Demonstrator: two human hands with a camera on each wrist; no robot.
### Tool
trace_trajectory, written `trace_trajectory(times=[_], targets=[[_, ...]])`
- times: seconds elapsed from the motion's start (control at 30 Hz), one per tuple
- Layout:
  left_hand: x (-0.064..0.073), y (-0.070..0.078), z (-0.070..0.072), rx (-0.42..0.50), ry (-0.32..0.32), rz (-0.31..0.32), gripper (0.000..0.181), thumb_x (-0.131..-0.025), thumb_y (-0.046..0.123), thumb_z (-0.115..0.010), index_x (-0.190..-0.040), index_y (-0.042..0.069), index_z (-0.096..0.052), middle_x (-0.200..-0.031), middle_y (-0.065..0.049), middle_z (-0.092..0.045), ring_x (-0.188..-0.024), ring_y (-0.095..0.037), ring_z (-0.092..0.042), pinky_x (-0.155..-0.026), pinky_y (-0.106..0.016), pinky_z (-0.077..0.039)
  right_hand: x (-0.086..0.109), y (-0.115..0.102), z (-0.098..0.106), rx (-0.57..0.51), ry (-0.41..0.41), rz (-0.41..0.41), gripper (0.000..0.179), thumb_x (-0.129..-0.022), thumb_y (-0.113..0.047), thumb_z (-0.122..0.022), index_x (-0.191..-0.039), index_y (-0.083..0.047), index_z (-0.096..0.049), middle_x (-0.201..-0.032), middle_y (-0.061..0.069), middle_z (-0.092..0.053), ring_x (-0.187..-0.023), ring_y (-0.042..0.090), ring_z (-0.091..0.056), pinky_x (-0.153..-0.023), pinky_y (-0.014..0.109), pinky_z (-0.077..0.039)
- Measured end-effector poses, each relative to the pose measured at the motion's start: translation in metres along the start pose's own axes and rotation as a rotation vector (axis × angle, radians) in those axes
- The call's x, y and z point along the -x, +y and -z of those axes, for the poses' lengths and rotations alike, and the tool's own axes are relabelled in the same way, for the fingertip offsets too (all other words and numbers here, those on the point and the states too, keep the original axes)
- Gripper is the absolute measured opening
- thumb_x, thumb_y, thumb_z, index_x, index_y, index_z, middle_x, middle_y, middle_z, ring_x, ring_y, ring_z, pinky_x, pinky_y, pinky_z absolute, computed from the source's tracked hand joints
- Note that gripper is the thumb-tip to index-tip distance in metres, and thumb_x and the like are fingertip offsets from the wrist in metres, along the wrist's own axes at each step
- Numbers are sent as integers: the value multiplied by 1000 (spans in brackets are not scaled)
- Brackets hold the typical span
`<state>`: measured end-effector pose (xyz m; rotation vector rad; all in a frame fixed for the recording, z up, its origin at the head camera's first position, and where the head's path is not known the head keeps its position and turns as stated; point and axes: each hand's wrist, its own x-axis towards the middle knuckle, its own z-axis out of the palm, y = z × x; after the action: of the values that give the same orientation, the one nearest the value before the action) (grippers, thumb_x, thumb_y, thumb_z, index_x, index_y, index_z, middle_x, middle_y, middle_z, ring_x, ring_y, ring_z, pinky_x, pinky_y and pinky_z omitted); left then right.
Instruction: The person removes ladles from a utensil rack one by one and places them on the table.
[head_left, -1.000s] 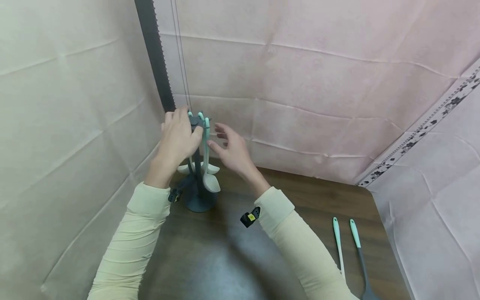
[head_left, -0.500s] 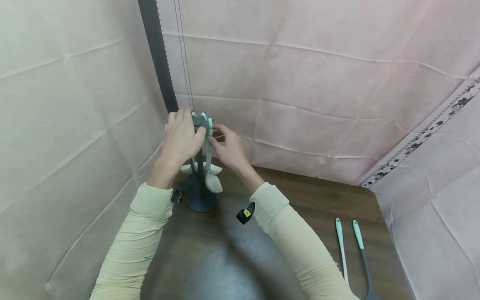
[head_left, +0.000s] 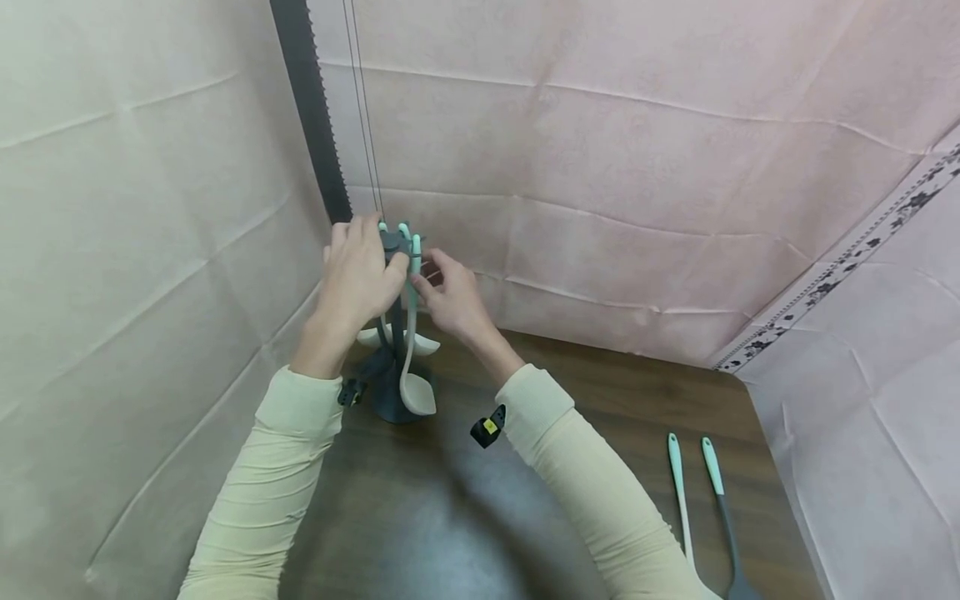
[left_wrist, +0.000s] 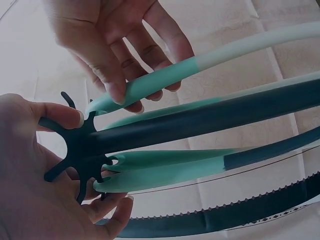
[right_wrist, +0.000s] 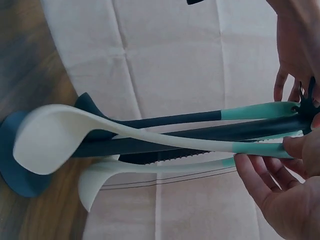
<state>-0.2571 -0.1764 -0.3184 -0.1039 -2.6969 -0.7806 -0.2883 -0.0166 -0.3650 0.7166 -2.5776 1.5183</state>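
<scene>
A dark utensil stand (left_wrist: 100,142) with a hooked top and a round base (right_wrist: 22,155) stands at the back left. My left hand (head_left: 354,279) grips its top, thumb and fingers around the hooks (left_wrist: 57,167). With thumb and fingertips, my right hand (head_left: 453,298) pinches the mint handle of a white ladle (right_wrist: 47,140). The handle's upper end lies at a hook, and the ladle's bowl hangs out in front of the stand's base. Behind it hang a second white-bowled utensil (right_wrist: 95,182), a dark-shafted one (right_wrist: 175,120) and other mint handles (left_wrist: 165,165).
Two mint-handled utensils lie on the wooden table (head_left: 600,379) at the right: one with a pale shaft (head_left: 677,475), one a dark turner (head_left: 727,529). Cloth-covered walls (head_left: 600,208) rise close behind and left of the stand. My right sleeve (head_left: 592,475) partly covers the pale one.
My right hand has come left to the ladle's handle and now pinches it. The ladle's bowl has swung toward me, away from the stand. My left hand keeps its grip on the top.
</scene>
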Motion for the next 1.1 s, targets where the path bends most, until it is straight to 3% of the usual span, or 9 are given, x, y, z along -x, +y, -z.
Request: trace_trajectory(times=[0.2,0.43,0.73,0.83,1.1], targets=[[4,2,5,6,-28,5,73,-102,32,-46,-161,-7,-29,-156,-28,-42,-142,-45,-32,-110,-62,-35,3,-1,1,40,5,29,24,-108,-17,-62,-130,-9,-63,-113,7,-68,-102,19,-68,-83,27,-58],[0,7,14,26,-112,25,75,-101,31,-49,-162,-8,-27,-158,-29,-39,-146,-47,-29,-114,-67,-33,4,0,3,91,9,65,23,-108,-17,-62,-128,-7,-63,-111,6,-70,-98,17,-69,-81,27,-58],[-10,3,28,-9,-230,18,71,-98,42,-54,-158,7,-43,-139,-20,-61,-121,-39,-57,-103,-62,-39,5,0,3,77,-5,53,25,-108,-18,-62,-131,-9,-62,-112,6,-70,-101,18,-70,-81,27,-59],[-10,-1,26,-14,-217,14,72,-98,45,-53,-158,7,-43,-142,-19,-59,-122,-37,-56,-107,-61,-37,6,0,2,60,-7,48,25,-108,-18,-62,-131,-9,-62,-113,6,-70,-102,18,-70,-83,27,-58],[-7,-9,13,-27,-97,-47,67,-98,45,-51,-151,4,-50,-144,-19,-58,-123,-37,-55,-108,-59,-42,9,2,3,19,0,34,26,-108,-19,-62,-131,-10,-62,-115,7,-69,-102,21,-70,-77,28,-60]])
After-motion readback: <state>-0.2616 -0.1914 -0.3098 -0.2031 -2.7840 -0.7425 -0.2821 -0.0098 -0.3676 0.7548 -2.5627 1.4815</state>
